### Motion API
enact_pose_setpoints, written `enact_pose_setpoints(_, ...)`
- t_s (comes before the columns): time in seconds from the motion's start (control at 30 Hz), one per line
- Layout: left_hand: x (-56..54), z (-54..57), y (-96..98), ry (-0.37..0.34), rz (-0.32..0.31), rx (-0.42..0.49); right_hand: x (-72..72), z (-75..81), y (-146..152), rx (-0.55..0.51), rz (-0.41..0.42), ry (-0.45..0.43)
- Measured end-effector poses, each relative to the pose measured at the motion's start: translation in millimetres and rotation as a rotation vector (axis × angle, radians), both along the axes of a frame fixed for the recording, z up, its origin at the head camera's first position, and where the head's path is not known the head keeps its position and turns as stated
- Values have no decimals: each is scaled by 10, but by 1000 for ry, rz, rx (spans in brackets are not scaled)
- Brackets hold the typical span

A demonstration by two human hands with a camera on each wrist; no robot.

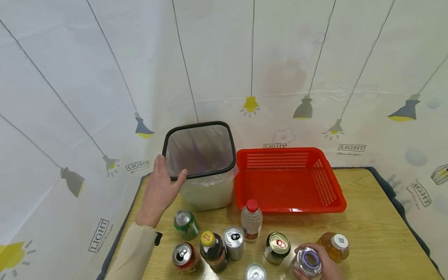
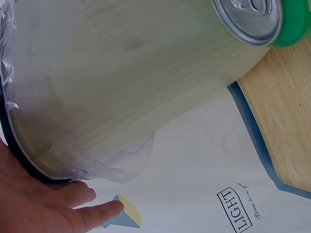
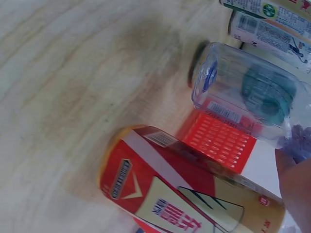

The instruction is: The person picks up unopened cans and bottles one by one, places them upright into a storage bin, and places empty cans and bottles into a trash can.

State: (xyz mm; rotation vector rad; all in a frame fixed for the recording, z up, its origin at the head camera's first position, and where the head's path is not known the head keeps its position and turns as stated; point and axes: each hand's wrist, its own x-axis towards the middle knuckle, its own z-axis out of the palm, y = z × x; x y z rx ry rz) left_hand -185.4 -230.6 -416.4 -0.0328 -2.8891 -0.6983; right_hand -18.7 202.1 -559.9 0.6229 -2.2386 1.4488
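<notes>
My left hand [image 1: 161, 190] rests at the left of the white bin's black rim [image 1: 199, 175], its fingers fairly straight. In the left wrist view the fingers [image 2: 99, 213] extend outside the rim, and a clear liner hangs over the bin wall [image 2: 121, 82]. Low on the right, my right hand [image 1: 327, 264] grips a clear plastic bottle [image 1: 306, 262] with a purple ring round its uncapped neck. In the right wrist view this bottle [image 3: 243, 87] lies between cans and an amber drink bottle [image 3: 170, 189] with a red label, which has a white cap [image 1: 340, 242].
A red basket [image 1: 290, 210] stands right of the bin. In front are a green can [image 1: 186, 224], red can [image 1: 185, 257], yellow-capped dark bottle [image 1: 214, 252], silver can [image 1: 233, 243], red-capped clear bottle [image 1: 251, 221], dark can [image 1: 277, 248] and silver-topped can [image 1: 256, 272].
</notes>
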Motion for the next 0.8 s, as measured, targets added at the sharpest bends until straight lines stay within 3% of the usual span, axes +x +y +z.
enact_pose_setpoints(0.3,-8,-13,-14,0,2,-8,-69,264,-1,-57,58,8)
enact_pose_setpoints(0.6,-13,-10,-5,0,1,-5,-24,854,-70,19,-111,-119)
enact_pose_setpoints(0.8,-6,-8,-11,-1,0,1,-59,1232,-86,-53,-127,-165)
